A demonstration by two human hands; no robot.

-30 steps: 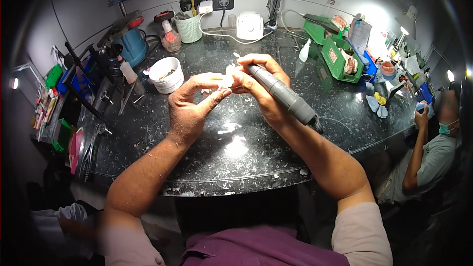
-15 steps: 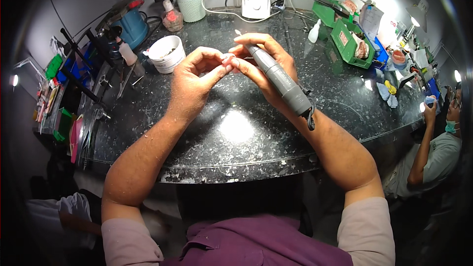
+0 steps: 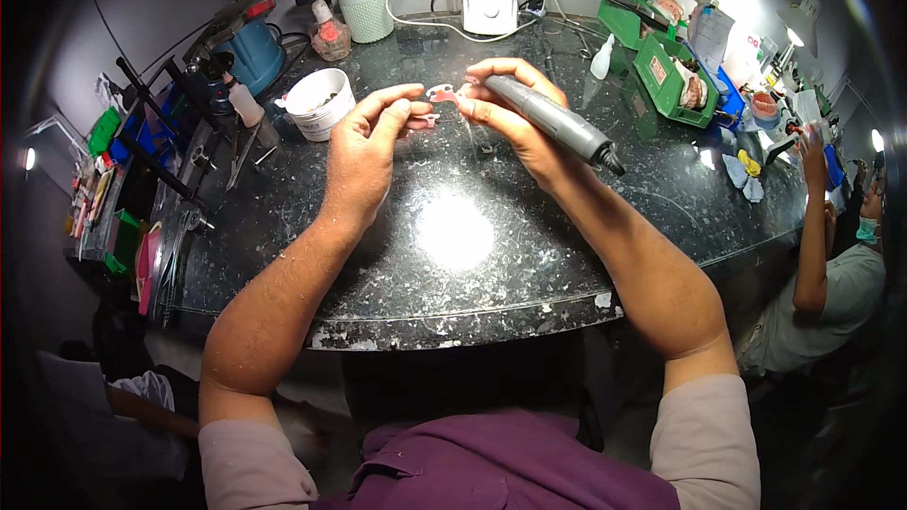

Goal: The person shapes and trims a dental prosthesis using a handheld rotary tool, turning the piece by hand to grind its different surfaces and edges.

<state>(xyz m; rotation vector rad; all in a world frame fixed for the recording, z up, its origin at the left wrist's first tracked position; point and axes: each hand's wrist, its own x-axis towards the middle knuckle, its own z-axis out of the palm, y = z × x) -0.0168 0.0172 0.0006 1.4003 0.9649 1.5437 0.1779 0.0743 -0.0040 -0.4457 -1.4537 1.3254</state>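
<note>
My right hand point(image 3: 524, 146) grips a grey cylindrical rotary handpiece point(image 3: 562, 123), its thicker end and cord pointing right. A thin pink dental piece with pale and dark spots point(image 3: 444, 95) is held between that hand's thumb and fingertips. My left hand point(image 3: 364, 151) is just left of it, fingers curled, with a smaller pink piece point(image 3: 429, 121) at its lower fingertips. Both hands are raised over the speckled dark worktop point(image 3: 397, 283). A white tub point(image 3: 319, 121) with small bits inside stands behind my left hand.
Green boxes with dental models point(image 3: 675, 85) sit at back right. A blue machine point(image 3: 253, 64), a pen cup point(image 3: 367, 17) and white device point(image 3: 489, 8) line the back. Tools and racks crowd the left. A co-worker point(image 3: 812, 321) sits at right; another point(image 3: 142, 397) is at lower left.
My hands have drawn slightly apart, exposing the pink piece. The handpiece has tilted toward horizontal with my right hand shifting right. The co-worker at right has raised a hand higher.
</note>
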